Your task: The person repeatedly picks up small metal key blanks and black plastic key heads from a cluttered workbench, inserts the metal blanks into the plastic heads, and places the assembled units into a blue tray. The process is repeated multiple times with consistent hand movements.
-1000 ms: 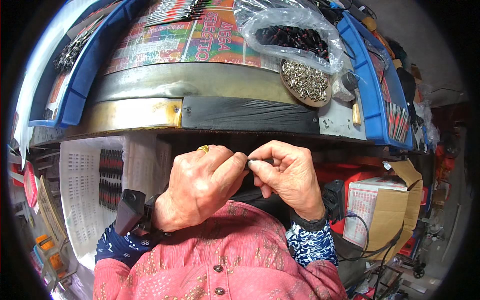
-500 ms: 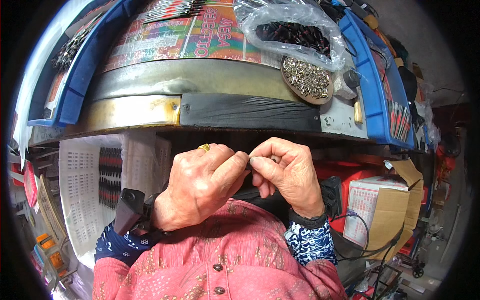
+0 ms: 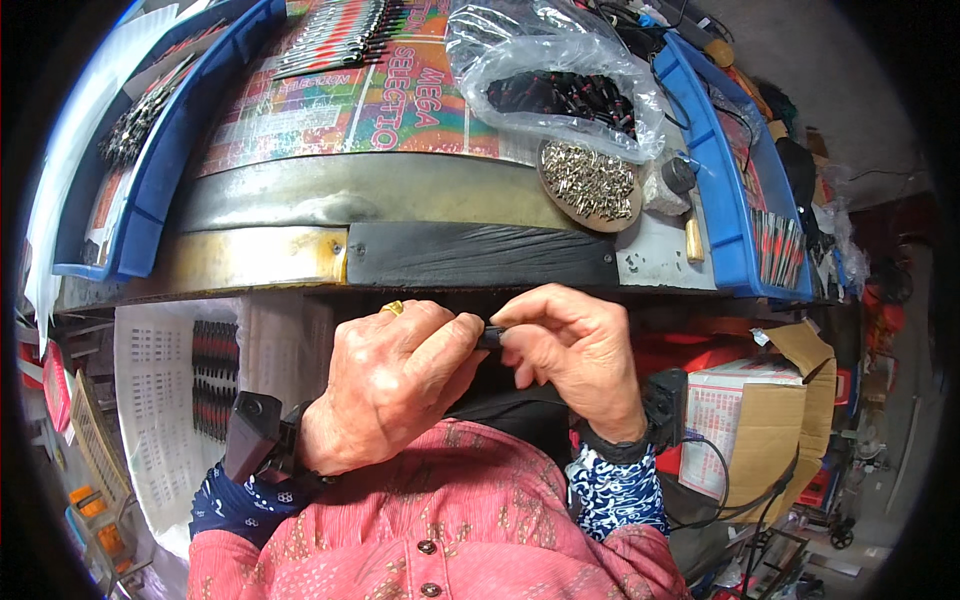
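Note:
My left hand (image 3: pixel 395 375), with a yellow ring on one finger, is closed on a small black cylindrical piece (image 3: pixel 490 338). Its end sticks out past the thumb and forefinger. From the other side, my right hand (image 3: pixel 585 350) pinches the same piece between thumb and fingertips. Most of its length is hidden in the left hand. Both hands are in front of my body, just below the bench's near edge (image 3: pixel 480 258).
On the bench are a clear bag of black pieces (image 3: pixel 560 105), a round dish of small metal parts (image 3: pixel 588 185) and several red-and-black slender rods (image 3: pixel 340 35). Blue trays (image 3: pixel 140 215) flank them. A white basket (image 3: pixel 160 420) and a cardboard box (image 3: pixel 780 430) stand below.
The black piece shows more clearly between my hands now. My right fingers have shifted along it, and the gap between the hands is slightly wider. The bench sits lower in view.

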A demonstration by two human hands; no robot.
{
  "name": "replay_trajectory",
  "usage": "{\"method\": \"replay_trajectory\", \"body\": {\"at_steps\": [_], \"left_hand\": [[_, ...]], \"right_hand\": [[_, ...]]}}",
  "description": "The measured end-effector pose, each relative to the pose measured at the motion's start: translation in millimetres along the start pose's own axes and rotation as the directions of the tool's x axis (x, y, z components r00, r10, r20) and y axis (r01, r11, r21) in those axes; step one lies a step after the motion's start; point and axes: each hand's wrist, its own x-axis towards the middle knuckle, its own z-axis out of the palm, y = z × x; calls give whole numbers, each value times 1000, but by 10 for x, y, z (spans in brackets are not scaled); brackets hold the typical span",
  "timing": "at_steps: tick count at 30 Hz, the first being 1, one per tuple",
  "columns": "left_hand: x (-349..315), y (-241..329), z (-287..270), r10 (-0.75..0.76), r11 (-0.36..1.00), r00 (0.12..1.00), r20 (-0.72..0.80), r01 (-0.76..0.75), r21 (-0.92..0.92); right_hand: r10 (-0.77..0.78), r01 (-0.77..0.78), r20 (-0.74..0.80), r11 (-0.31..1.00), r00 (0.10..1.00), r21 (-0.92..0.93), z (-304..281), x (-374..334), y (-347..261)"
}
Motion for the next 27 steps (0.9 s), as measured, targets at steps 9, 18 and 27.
{"method": "replay_trajectory", "body": {"at_steps": [9, 18, 27], "left_hand": [[61, -87, -33, -44, 998, 999, 4, 44, -37], [83, -153, -65, -88, 996, 995, 53, 88, -2], [115, -145, -71, -93, 996, 994, 64, 93, 6]], "right_hand": [[-652, 234, -200, 514, 731, -825, -508, 369, 62], [-697, 140, -97, 275, 710, -951, -551, 460, 152], [-695, 192, -41, 255, 718, -948, -603, 509, 75]]}}
